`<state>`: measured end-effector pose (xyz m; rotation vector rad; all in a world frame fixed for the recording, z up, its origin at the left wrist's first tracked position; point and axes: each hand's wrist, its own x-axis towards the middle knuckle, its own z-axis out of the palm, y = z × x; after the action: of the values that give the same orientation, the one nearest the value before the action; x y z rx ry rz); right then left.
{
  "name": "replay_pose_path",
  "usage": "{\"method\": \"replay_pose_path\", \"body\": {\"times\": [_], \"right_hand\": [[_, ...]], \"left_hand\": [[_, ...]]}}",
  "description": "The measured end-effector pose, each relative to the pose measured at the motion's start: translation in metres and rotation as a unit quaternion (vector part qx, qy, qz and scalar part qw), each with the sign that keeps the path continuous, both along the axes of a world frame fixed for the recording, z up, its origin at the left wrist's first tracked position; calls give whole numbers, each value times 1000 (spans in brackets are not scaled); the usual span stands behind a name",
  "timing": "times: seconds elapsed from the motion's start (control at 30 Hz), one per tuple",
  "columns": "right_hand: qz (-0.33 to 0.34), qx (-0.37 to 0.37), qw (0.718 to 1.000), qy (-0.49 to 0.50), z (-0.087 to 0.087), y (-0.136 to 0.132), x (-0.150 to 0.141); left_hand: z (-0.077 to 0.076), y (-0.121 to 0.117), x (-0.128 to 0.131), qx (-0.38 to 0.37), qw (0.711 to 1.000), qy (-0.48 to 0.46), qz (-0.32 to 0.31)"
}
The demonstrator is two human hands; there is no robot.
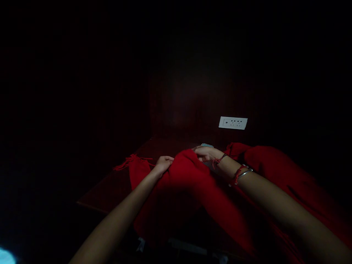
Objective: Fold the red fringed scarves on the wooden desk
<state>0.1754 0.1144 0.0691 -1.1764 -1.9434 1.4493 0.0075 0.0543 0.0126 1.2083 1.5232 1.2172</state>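
A red cloth point(189, 179) with a fringed end point(127, 164) lies bunched over a dark wooden surface point(110, 190). My left hand point(163, 164) is closed, its fingers curled into the cloth's left fold. My right hand point(205, 153) grips the raised top of the same cloth, fingers pinched on it. Red thread bands and a metal bangle point(242, 174) circle my right wrist. The rest of the cloth trails off to the right under my right forearm.
A white socket plate point(233, 123) sits on the dark wall behind. A small pale object point(206, 145) peeks out just behind my right hand. The room is very dark. A bluish glow point(5, 256) shows at the bottom left corner.
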Motion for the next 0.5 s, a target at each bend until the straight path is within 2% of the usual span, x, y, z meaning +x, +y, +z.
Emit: {"method": "replay_pose_path", "body": {"times": [0.07,0.17,0.23,0.33,0.4,0.5], "right_hand": [[-13,41,999,-33,1,-6,-3],[-63,199,975,-80,-3,-10,-10],[-55,330,935,-113,-5,-11,-13],[11,490,861,-133,0,-11,-10],[31,536,834,-129,6,-11,-2],[73,560,813,-139,13,-12,13]], "left_hand": [[-1,2,3,20,999,30,13],[-2,3,6,38,998,44,7],[-3,3,6,50,997,59,-2],[-7,2,0,40,986,159,-9],[-12,2,-8,16,971,239,-8],[-16,3,-16,-15,952,306,2]]}}
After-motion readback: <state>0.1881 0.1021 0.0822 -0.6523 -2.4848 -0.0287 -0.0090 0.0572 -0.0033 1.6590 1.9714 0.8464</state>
